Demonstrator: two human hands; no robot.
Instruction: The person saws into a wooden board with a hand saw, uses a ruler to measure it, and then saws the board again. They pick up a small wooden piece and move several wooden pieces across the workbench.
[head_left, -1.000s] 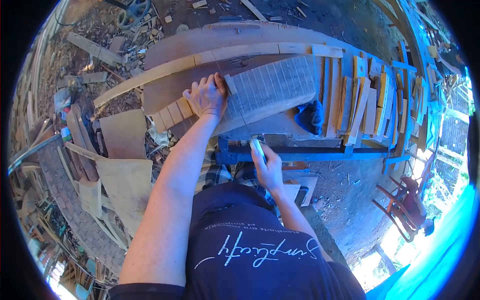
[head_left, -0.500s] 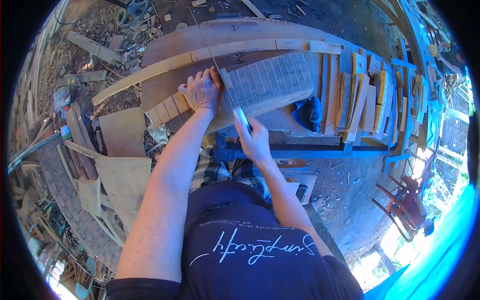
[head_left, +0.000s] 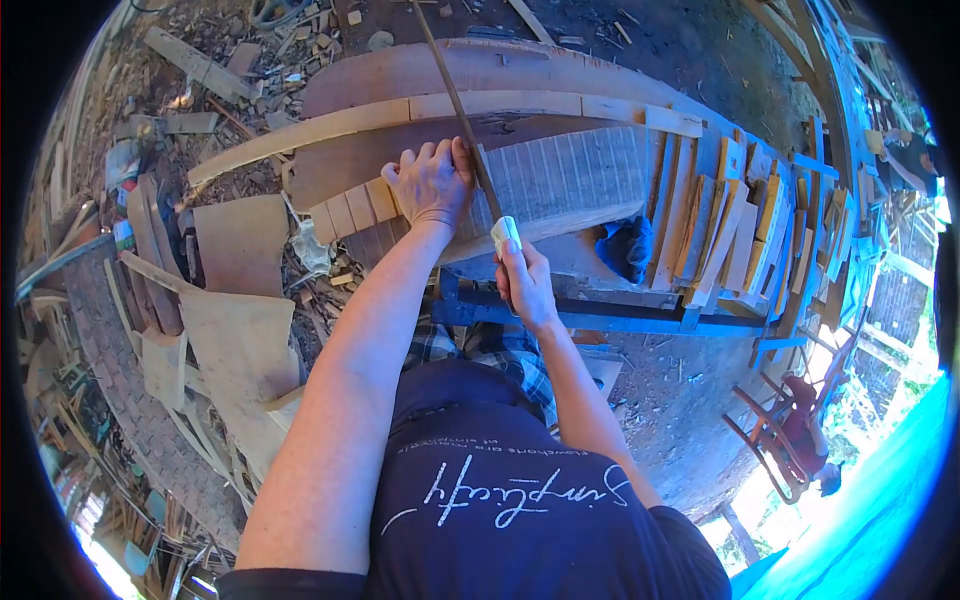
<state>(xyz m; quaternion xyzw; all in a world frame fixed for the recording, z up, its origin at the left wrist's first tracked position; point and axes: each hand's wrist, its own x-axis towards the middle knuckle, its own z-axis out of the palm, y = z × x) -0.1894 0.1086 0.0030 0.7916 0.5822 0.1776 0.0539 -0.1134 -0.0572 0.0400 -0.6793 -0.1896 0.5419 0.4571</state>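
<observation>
My right hand (head_left: pixel 527 284) is wrapped round the pale handle of a long, narrow saw (head_left: pixel 468 130). The blade points away from me and lies against a thick, curved wood block (head_left: pixel 565 175) marked with many crosswise lines. On the block's left part, close beside the blade, my left hand (head_left: pixel 432 185) presses down with bent fingers; whether they hold a small piece is hidden. Several small wood blocks (head_left: pixel 358 208) sit in a row just left of that hand. Behind, a long curved wooden strip (head_left: pixel 495 104) lies on a broad board (head_left: pixel 370 85).
Many wood pieces (head_left: pixel 715 225) stand side by side at the right, near a dark blue cloth (head_left: pixel 627 248). A blue metal beam (head_left: pixel 620 313) runs along the near edge. Scrap wood (head_left: pixel 200 65) litters the ground at upper left. A person (head_left: pixel 805 425) is at far right.
The saw and my right hand have moved back toward me and down, with the handle now farther from the block. The whole view has shifted slightly.
</observation>
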